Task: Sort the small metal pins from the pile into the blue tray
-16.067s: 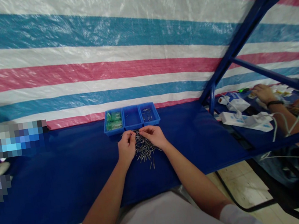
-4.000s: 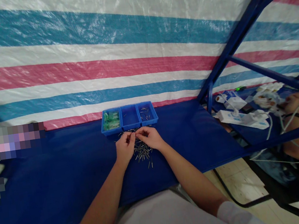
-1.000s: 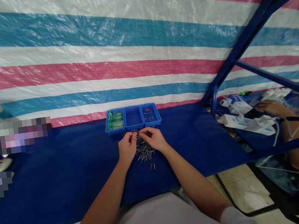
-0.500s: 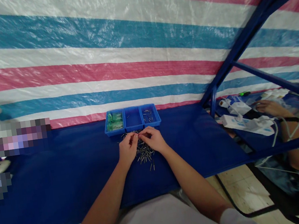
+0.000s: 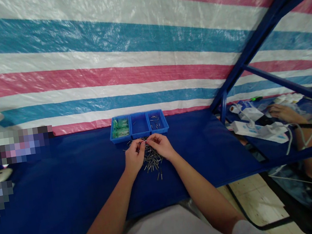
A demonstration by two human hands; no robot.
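Observation:
My left hand (image 5: 134, 155) and my right hand (image 5: 161, 145) meet fingertip to fingertip over a pile of thin metal pins (image 5: 152, 161) on the blue table. Both are closed in a pinch, and what lies between the fingers is too small to make out. Just behind them stands a blue tray (image 5: 140, 136) with three compartments. Green pieces (image 5: 120, 127) fill its left compartment. The middle one holds perhaps one tiny piece, and a few metal pins (image 5: 154, 121) lie in the right one.
A striped plastic sheet (image 5: 127, 74) hangs behind the blue table (image 5: 75, 182). Blue metal bars (image 5: 240, 58) rise at the right. Beyond them are a white power strip (image 5: 258, 131), cables and another person's hand (image 5: 284, 112). Blurred-out items lie at the far left.
The view has shifted very slightly. My hands remain together over the pins, with only a tiny change in the fingers.

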